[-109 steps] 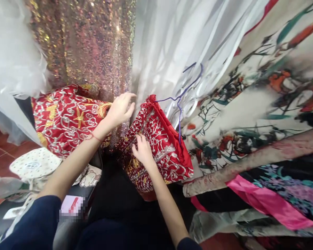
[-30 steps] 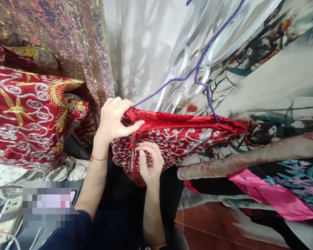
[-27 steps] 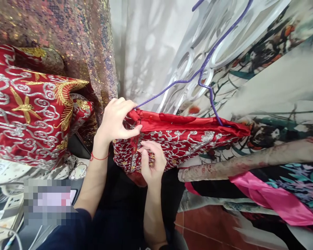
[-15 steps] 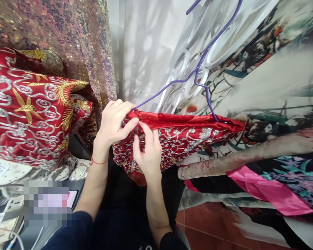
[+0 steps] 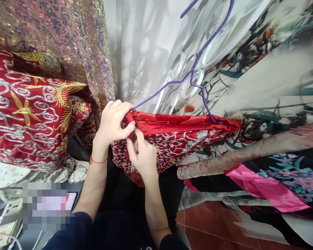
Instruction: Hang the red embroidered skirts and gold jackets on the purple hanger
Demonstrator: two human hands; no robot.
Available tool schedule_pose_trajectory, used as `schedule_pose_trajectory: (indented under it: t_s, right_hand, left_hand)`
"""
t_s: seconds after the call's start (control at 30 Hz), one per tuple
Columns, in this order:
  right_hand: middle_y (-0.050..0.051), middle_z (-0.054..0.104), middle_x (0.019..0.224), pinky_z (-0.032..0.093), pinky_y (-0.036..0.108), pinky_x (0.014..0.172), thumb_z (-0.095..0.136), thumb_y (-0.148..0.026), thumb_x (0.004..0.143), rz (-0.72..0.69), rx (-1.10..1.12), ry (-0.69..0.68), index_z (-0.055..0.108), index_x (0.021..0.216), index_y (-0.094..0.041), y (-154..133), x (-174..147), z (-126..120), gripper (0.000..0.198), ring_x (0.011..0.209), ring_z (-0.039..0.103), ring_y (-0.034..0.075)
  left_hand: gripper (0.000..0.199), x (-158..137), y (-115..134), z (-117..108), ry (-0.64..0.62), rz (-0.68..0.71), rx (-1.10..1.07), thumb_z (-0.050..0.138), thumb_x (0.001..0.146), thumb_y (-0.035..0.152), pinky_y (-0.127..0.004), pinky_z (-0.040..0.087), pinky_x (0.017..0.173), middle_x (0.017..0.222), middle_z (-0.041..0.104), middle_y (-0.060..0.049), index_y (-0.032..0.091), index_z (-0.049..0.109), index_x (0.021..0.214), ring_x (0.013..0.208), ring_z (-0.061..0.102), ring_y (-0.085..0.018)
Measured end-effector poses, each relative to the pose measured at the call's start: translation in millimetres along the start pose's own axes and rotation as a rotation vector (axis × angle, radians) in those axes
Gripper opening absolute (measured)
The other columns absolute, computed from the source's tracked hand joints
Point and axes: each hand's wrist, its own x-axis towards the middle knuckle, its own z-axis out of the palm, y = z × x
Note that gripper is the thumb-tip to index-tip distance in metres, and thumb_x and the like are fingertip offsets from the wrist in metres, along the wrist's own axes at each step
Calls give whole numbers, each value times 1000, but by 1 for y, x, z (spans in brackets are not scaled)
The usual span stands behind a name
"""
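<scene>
A red embroidered garment with silver scrolls hangs from a purple wire hanger, its smooth red satin edge uppermost. My left hand grips the garment's left corner, close to where the hanger's left arm ends. Just below it, my right hand pinches the same edge, thumb and forefinger meeting near my left thumb. The fingertips partly hide the cloth between them. At the garment's right end, the hanger's other arm goes in under the satin edge.
To the left lies another red piece with gold and silver embroidery, before a sequined cloth. A phone, partly blurred out, and a power strip are at lower left. Floral fabrics and a pink satin band fill the right.
My right hand has shifted slightly left and down along the edge, closer to my left thumb. The satin edge now gapes wider, showing more of the inside. The view has shifted a little.
</scene>
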Motion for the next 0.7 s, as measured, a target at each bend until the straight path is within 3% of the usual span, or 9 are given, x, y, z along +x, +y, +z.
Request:
schedule_pose_trajectory:
  t_s: [0.1,0.2,0.37,0.57,0.7]
  right_hand:
    - [-2,64,62,40,21,55,47,-39,103,13,110,12,68,116,-15,4,-11,1,34,51,57,11]
    - [0,66,67,42,22,60,43,-36,105,45,167,44,73,100,-18,14,-21,0,35,56,59,11]
    - [1,56,65,37,24,58,43,-39,105,160,73,212,66,64,-17,50,-27,-10,51,55,47,9]
    - [4,60,71,41,27,64,49,-40,102,267,5,478,71,66,-16,77,-31,-24,49,62,53,12]
    - [8,66,86,34,27,59,51,-46,100,378,-148,462,76,73,-16,77,-37,-26,47,68,55,14]
  left_hand:
    - [34,0,1,-2,-15,-6,-1,55,75,39,-43,41,77,86,68,-8,20,62,102,79,54,-27]
    - [38,-1,2,-3,-29,-4,-1,53,70,35,-45,41,77,87,68,-9,20,63,104,80,53,-28]
    - [40,-2,1,-5,-40,-2,18,50,67,26,-45,41,76,85,67,-9,19,62,104,80,53,-29]
    - [45,-2,-7,-5,-83,21,-3,44,64,16,-42,41,76,89,68,-9,20,62,106,83,55,-28]
    - [47,-2,-8,-5,-61,9,5,43,64,11,-41,41,76,89,69,-9,20,63,106,84,56,-28]
